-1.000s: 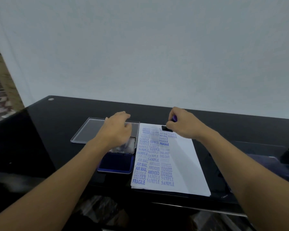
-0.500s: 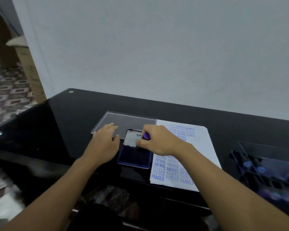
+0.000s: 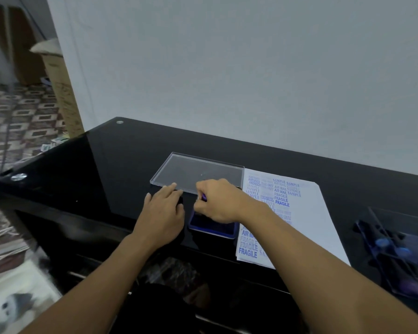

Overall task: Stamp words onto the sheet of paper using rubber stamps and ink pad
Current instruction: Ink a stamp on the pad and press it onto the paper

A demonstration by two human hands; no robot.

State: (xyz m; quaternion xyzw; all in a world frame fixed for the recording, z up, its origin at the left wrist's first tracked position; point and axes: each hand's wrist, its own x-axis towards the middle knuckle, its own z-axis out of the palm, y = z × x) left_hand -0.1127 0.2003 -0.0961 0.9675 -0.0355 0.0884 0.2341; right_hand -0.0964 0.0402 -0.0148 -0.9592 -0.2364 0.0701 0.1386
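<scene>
A white sheet of paper (image 3: 307, 213) covered with blue stamped words lies on the black table (image 3: 121, 160). To its left sits the blue ink pad (image 3: 212, 229), its lid open. My right hand (image 3: 219, 203) hovers over the pad and pinches a small purple-handled rubber stamp (image 3: 204, 197), whose lower end is hidden by the fingers. My left hand (image 3: 163, 213) rests flat on the table just left of the pad, fingers straight, fingertips at the edge of a clear plastic lid (image 3: 198, 173).
A clear stamp box (image 3: 401, 251) with several blue-topped stamps stands at the right edge of the table. The white wall rises behind the table. A cardboard box (image 3: 63, 92) and patterned floor lie to the left.
My right hand carried the stamp from the top of the paper leftward onto the ink pad. My left hand slid off the pad lid to the table beside it. The camera turned left.
</scene>
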